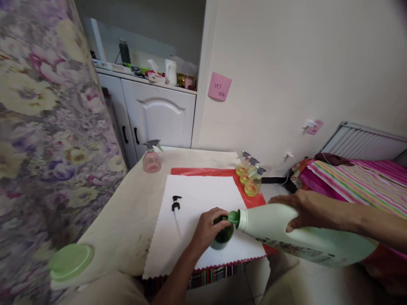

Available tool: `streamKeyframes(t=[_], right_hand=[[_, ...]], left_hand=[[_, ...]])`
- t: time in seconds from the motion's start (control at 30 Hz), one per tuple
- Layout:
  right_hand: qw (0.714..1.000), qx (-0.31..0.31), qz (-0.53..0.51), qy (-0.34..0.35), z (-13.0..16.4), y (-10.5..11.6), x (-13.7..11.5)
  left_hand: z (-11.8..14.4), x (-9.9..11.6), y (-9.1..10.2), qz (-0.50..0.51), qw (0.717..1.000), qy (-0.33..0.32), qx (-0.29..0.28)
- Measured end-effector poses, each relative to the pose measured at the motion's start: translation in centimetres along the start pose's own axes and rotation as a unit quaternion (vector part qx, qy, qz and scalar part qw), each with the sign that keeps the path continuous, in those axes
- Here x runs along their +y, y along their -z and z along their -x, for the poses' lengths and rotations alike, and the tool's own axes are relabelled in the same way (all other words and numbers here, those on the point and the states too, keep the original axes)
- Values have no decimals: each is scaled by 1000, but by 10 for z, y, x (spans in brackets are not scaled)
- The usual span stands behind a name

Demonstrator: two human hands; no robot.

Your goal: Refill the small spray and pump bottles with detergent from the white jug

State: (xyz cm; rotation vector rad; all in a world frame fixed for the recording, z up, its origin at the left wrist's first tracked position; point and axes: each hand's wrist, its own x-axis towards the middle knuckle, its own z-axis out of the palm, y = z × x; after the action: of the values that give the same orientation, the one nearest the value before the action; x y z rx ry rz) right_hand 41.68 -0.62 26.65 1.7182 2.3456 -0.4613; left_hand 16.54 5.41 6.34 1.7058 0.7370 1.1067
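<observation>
My left hand (210,224) is closed around the neck of a dark green bottle (222,238) that stands on a white sheet (197,186). With my right hand (300,209) I grip a large pale green jug (273,222), tilted nearly flat. The jug's green spout (234,217) is at the mouth of the bottle, beside my left fingers. Whether liquid is flowing, I cannot tell. Left of the bottle, a black pump head (176,205) with a clear tube lies on the sheet.
A pink spray bottle (152,159) stands at the table's back left. Several yellow spray bottles (252,184) stand at the back right, on red plastic (203,171). A green round lid (72,260) is at the front left. A floral curtain (47,148) hangs on the left.
</observation>
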Motion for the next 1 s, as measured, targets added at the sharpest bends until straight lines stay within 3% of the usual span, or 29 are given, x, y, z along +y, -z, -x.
streamKeyframes(t=[1.0], right_hand=[[1000, 11, 7, 6, 1, -1, 3]], left_hand=[[1, -1, 0, 6, 1000, 9, -3]])
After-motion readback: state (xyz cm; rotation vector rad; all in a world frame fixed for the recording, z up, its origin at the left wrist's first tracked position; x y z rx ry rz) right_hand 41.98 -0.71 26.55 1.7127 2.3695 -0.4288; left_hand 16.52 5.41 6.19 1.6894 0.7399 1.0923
